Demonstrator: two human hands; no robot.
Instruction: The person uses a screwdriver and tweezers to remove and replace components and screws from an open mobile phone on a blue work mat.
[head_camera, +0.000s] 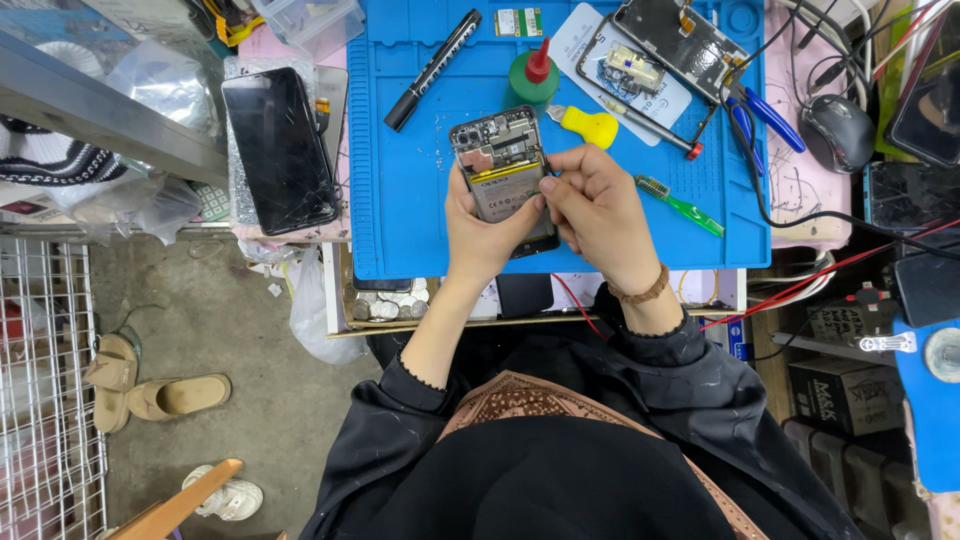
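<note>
An opened smartphone (497, 165) with its back cover off, showing the battery and circuit board, is held above a blue work mat (410, 190). My left hand (480, 235) cradles the phone from below and from its left side. My right hand (600, 215) rests at the phone's right edge, with fingertips pinched on its battery area; whether it holds a small tool there I cannot tell.
On the mat lie a black marker (432, 70), a green bottle with a red tip (533, 78), a yellow-handled tool (590, 125), a green brush (683, 206), blue pliers (762, 112) and another opened phone (680, 40). A cracked black phone (280, 150) lies left, a mouse (838, 130) right.
</note>
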